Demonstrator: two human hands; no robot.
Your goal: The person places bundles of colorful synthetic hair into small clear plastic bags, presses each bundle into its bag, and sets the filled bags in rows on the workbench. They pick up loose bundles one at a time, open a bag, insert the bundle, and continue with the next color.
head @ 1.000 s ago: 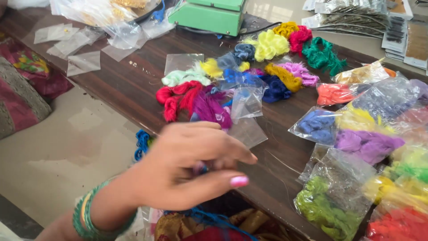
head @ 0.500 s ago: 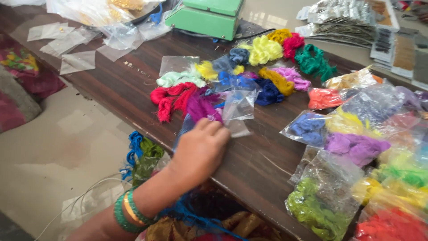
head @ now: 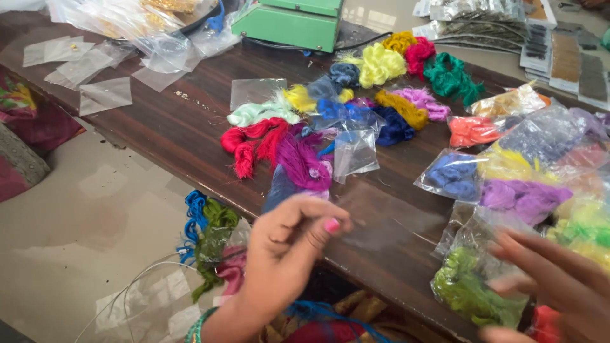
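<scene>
We see a clear plastic bag [head: 381, 219] low in the middle of the frame, pinched at its left edge between thumb and fingertips of our left hand [head: 289, 244]; the film is blurred and hangs over the near edge of the dark wooden table [head: 178, 136]. Our right hand [head: 553, 279] enters at the lower right, fingers spread and blurred, holding nothing we can make out, just beside a bag of green thread [head: 473, 286].

The grip is only on a corner of thin, slippery film, so the bag could slide out and drop to the floor, where loose blue and green thread [head: 206, 232] already lies at lower left. The right hand is close to the packed bags stacked along the right side; a careless sweep could push the green one off the edge.

Above the left hand, the purple thread [head: 302, 162] and red thread [head: 254, 140] lie loose and touching, so a dragged bag could snag strands and mix the colours.
</scene>
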